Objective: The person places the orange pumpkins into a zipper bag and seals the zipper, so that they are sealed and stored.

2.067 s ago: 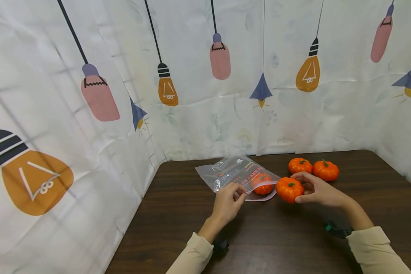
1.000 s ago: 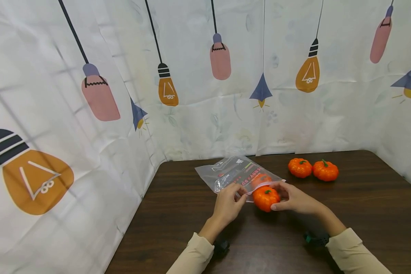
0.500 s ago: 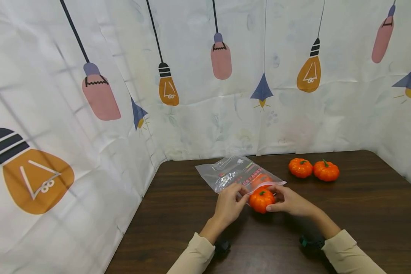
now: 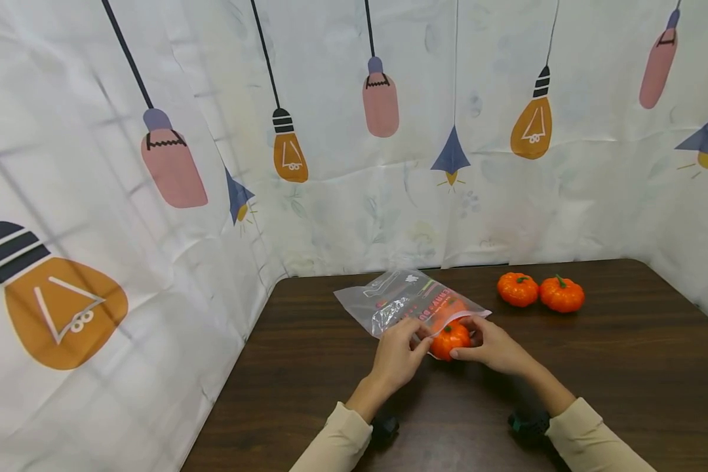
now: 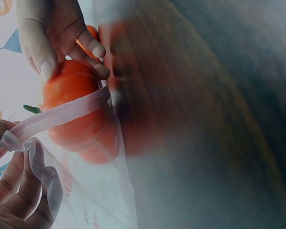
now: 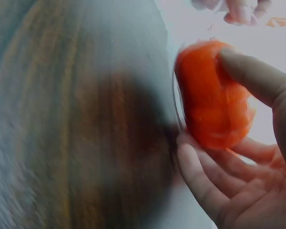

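A clear zip bag (image 4: pixel 389 298) with printed lettering lies on the table, its mouth facing the person. My left hand (image 4: pixel 398 354) pinches the lip of that mouth, as the bag's edge (image 5: pixel 62 114) in the left wrist view confirms. Between thumb and fingers, my right hand (image 4: pixel 495 347) holds a small orange pumpkin (image 4: pixel 450 338) that sits partly inside the mouth. In the right wrist view the thumb presses on the pumpkin (image 6: pixel 212 95) and the fingers lie under it. Another pumpkin (image 4: pixel 446 309) shows through the plastic, deeper in the bag.
Two more orange pumpkins, one (image 4: pixel 517 289) beside the other (image 4: pixel 562 294), stand at the back right of the dark wooden table (image 4: pixel 625 367). A white curtain (image 4: pixel 354 216) printed with lamps hangs behind and to the left.
My right hand has carried the pumpkin leftward from beside the bag into its mouth, then slightly further in. The left hand has stayed at the bag's lip, shifting only a little.
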A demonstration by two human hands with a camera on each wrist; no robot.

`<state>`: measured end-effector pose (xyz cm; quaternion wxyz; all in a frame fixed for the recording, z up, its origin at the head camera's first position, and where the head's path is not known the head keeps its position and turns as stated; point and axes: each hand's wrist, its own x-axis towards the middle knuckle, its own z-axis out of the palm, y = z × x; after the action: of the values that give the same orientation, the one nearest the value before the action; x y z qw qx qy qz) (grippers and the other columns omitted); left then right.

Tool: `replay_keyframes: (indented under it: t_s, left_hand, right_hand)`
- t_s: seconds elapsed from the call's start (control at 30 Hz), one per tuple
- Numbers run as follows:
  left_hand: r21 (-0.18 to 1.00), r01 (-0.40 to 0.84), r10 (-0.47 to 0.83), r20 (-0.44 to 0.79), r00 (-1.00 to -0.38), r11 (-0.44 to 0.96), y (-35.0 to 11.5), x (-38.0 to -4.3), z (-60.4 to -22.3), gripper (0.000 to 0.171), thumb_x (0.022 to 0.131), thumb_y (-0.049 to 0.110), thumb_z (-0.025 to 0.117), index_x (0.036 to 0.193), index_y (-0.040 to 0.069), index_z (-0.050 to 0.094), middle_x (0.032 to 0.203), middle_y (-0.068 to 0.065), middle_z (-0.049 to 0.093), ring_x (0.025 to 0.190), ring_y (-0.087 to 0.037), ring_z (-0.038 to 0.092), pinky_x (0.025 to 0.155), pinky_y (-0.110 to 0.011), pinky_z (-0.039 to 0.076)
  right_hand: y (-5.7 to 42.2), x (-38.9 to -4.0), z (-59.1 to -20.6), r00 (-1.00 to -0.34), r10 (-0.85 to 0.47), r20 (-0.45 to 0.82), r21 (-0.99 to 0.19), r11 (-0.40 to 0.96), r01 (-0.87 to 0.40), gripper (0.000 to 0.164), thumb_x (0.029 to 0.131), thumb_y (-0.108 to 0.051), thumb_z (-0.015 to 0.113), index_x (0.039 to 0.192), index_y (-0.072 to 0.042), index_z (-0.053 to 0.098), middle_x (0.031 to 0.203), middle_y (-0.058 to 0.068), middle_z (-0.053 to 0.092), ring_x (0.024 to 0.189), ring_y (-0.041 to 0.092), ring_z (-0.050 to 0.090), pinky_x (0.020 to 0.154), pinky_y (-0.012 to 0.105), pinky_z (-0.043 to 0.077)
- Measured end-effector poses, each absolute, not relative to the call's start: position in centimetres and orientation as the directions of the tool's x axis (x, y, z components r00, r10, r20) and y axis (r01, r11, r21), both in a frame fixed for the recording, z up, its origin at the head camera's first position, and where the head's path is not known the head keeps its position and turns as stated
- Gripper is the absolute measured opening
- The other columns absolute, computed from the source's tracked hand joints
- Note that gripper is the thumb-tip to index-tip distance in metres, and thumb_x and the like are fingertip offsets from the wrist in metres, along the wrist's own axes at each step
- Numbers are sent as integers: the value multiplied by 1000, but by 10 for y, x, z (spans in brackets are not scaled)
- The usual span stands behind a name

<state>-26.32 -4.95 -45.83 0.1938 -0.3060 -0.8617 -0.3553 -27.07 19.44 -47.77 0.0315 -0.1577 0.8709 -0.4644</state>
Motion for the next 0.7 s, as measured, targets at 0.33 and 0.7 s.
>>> replay_keyframes:
  t_s: [0.33, 0.7]
  left_hand:
    - [462, 685, 406, 568, -716, 563, -49, -264, -461, 5, 91, 16, 76, 93, 18, 71, 85, 5, 68, 69, -1, 55, 65, -11, 45]
    - [452, 697, 402, 588, -702, 556, -47, -265, -463, 8, 89, 13, 77, 90, 17, 70, 83, 4, 68, 67, -2, 55, 64, -11, 44]
  right_hand:
    - [182, -269, -480, -988, -152, 30, -802, 586, -114, 78, 82, -44, 83, 137, 1, 51, 108, 11, 65, 85, 19, 59, 70, 30, 49]
    - [168, -273, -483, -994, -88, 59, -797, 596, -100, 68, 81, -39, 85, 127, 2, 55, 101, 12, 63, 83, 20, 57, 68, 31, 47]
